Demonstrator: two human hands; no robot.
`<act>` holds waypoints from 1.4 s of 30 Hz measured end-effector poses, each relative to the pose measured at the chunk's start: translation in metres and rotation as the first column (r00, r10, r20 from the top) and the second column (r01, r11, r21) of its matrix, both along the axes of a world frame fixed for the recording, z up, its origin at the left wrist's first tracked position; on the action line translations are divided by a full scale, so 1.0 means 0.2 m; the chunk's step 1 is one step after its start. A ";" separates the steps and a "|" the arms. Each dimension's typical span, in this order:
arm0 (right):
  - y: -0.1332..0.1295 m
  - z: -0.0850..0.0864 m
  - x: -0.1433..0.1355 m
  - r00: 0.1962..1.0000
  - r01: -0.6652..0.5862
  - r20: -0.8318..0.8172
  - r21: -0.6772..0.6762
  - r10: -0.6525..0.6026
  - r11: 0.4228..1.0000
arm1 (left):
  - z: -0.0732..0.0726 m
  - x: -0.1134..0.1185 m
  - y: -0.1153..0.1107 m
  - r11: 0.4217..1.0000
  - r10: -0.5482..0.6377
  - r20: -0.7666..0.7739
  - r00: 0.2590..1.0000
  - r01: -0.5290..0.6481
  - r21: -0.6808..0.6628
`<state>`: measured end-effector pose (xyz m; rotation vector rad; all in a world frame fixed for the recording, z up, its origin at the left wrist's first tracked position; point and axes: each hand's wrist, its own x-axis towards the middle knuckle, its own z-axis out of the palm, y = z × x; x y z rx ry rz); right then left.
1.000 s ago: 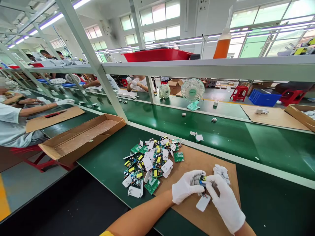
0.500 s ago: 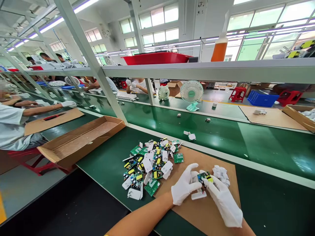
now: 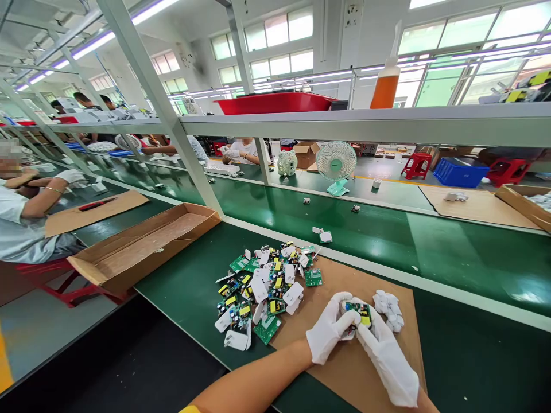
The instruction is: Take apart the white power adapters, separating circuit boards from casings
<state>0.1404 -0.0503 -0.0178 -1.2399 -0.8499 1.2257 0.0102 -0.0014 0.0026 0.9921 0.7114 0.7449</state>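
Both my hands wear white gloves and meet over a cardboard sheet (image 3: 340, 378). Between them is a small circuit board (image 3: 359, 312) with a yellow transformer and a green surface. My left hand (image 3: 331, 328) grips its left side, thumb against the near edge. My right hand (image 3: 385, 350) closes on its right side. A white plastic piece shows partly under the fingers; the rest is hidden by the gloves. Left of my hands lies a pile of circuit boards (image 3: 275, 307) with white plug covers attached. Just beyond my right hand sits a heap of small white parts (image 3: 388, 310).
A green conveyor belt (image 3: 275, 209) runs past the bench, carrying a few boards. An open cardboard box (image 3: 142, 246) stands at the left. A co-worker (image 3: 26, 201) sits beyond it. A fan (image 3: 336, 163) stands across the belt, below a shelf (image 3: 344, 123).
My left hand has moved in from beside the board and closed on it; both hands are nearer together. Items on the belt have shifted left. The co-worker's gloved hand has drawn leftward.
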 end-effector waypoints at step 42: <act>0.01 -0.05 0.03 0.996 0.077 0.048 -0.020 -0.076 0.997 | -0.04 -0.05 -0.02 0.739 0.139 -0.212 0.967 0.041 0.672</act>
